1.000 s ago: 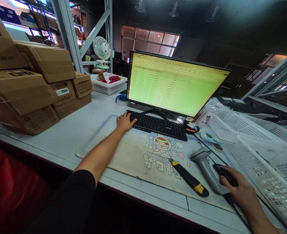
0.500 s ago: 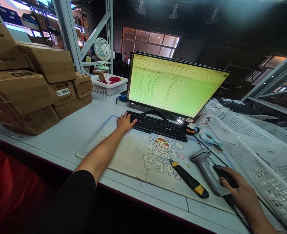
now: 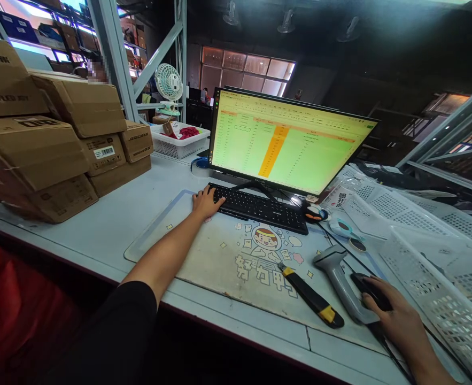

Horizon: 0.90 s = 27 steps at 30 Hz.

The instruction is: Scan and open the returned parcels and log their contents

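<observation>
In the head view, the left hand (image 3: 206,203) lies flat over the left end of the keyboard (image 3: 265,210), a slim black plastic slab with rows of small square keys; its fingers are slightly spread, and it grips nothing. The right hand (image 3: 400,321) is curved narrowly over the mouse (image 3: 374,293), a dark, smooth, rounded shell at the right side of the mat (image 3: 203,262); how firmly it presses, I cannot tell.

Just beside the right thumb lies the scanner (image 3: 342,280), matte grey with a blunt head and long curved handle. Left of it, the cutter (image 3: 311,297) rests slantwise, its long black body banded yellow. The mat is thin, pale and stained, with rounded corners and a printed cartoon figure, and covers part of the smooth, light desk (image 3: 131,211).

Behind the keyboard stands the monitor (image 3: 287,144), flat and thin-edged, showing a yellow-green table with an orange column. White plastic baskets (image 3: 424,278) with perforated walls crowd the right side. On the left, creased brown cardboard boxes (image 3: 59,152) are stacked, their edges taped.
</observation>
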Available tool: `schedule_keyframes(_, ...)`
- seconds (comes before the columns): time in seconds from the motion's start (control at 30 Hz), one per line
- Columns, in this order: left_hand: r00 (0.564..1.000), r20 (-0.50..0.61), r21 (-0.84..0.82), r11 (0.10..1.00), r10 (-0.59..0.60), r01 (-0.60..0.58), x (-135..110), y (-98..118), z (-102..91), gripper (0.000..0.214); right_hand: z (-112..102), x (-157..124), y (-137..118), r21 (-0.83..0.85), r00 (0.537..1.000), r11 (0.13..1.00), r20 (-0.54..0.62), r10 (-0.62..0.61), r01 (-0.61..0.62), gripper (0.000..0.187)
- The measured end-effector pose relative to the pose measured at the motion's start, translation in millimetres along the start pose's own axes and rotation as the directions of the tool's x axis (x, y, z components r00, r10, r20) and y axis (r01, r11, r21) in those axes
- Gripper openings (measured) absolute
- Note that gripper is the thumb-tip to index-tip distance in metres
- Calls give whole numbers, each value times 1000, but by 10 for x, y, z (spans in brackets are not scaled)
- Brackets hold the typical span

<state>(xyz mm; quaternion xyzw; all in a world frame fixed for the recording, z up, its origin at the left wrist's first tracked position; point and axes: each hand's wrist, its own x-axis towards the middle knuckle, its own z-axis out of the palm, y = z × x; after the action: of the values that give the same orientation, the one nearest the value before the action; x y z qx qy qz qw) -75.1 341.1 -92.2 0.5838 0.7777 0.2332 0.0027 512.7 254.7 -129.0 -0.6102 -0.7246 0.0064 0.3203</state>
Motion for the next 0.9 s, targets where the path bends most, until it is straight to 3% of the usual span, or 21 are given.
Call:
schedule_keyframes(0.2, 1000, -5, 2, 1000, -1, 1, 0, 8, 3, 71, -12, 1, -23, -37, 996, 999, -87, 24, -27, 56)
schedule_keyframes(0.9, 1000, -3, 3, 1000, 1, -1, 6, 2, 16, 72, 66, 75, 109, -76, 999, 996, -24, 45, -47, 69)
